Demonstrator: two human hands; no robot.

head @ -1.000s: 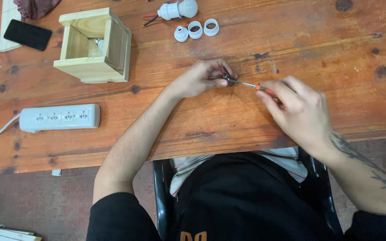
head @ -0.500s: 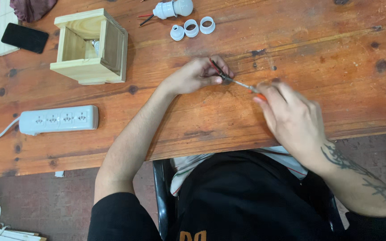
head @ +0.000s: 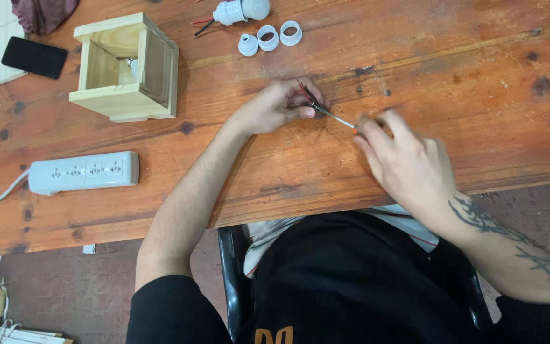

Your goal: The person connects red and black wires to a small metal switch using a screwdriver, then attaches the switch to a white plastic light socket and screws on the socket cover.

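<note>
The left hand (head: 275, 105) is closed in a pinch on a small dark part with thin red and black wires (head: 305, 92), held down against the worn orange-brown wooden table (head: 453, 70); the right hand (head: 402, 156) is curled round the orange handle end of a slim metal-shafted screwdriver (head: 335, 116), whose tip meets the pinched part just beside the left fingertips; the right hand is blurred, so its exact grip cannot be told. The wires look light, limp and thin, liable to slip or kink; they are best held close to the part, as they are now; the screwdriver looks stiff and light, best held at its handle. Beyond the left hand, well apart, stand three small white plastic rings (head: 268, 37) and a white plastic lamp holder with red and black leads (head: 240, 11); farther to the left of that hand stands an open pale pine box (head: 125, 67), with a black phone (head: 33, 57) past it; a white plastic four-socket power strip (head: 84, 172) lies near the left forearm; no labels or packages can be made out.
</note>
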